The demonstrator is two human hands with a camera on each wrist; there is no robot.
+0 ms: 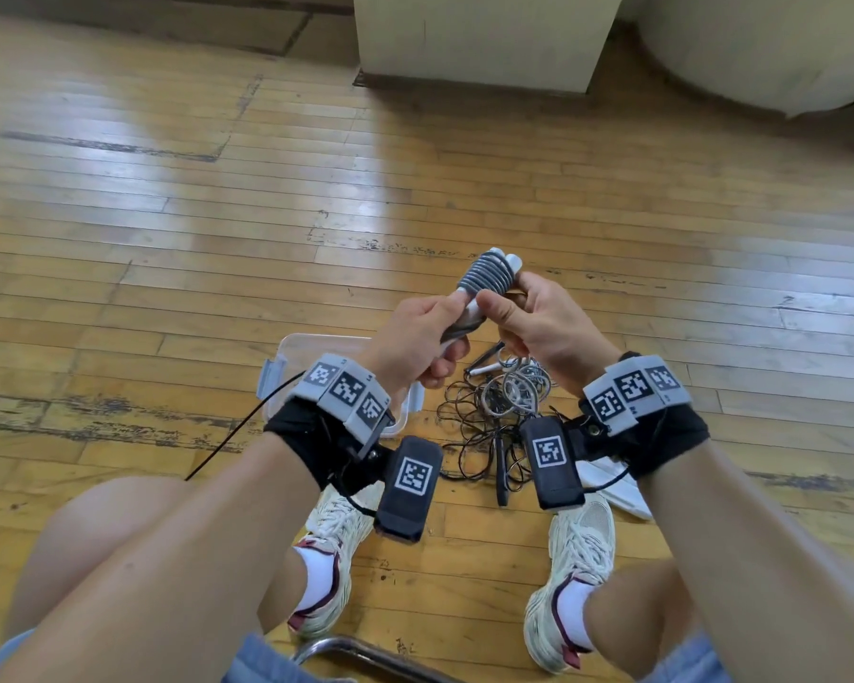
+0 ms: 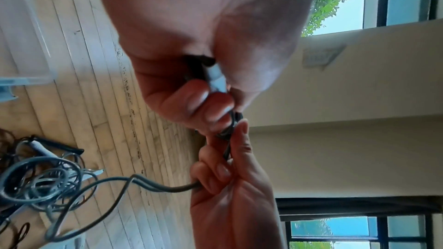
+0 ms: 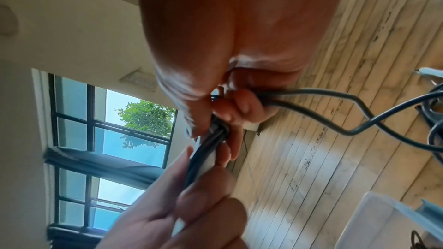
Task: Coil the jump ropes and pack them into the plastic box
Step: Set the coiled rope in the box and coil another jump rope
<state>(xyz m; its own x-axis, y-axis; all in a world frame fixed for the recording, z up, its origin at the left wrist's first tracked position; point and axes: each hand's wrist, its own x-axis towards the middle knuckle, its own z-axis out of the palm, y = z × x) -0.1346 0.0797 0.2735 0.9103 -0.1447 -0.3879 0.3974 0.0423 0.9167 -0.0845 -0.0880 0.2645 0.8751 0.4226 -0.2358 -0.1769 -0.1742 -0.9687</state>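
Left hand (image 1: 417, 337) grips the white handles (image 1: 469, 308); right hand (image 1: 538, 322) pinches the grey rope (image 3: 359, 130), probably wrapping: keep turns tight.

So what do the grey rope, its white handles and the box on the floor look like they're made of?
Grey rope: smooth rubbery or PVC cord, going by its slight sheen and soft kinks. White handles: probably hard glossy plastic. Plastic box: clear, slightly frosted plastic; floorboards show through its wall.
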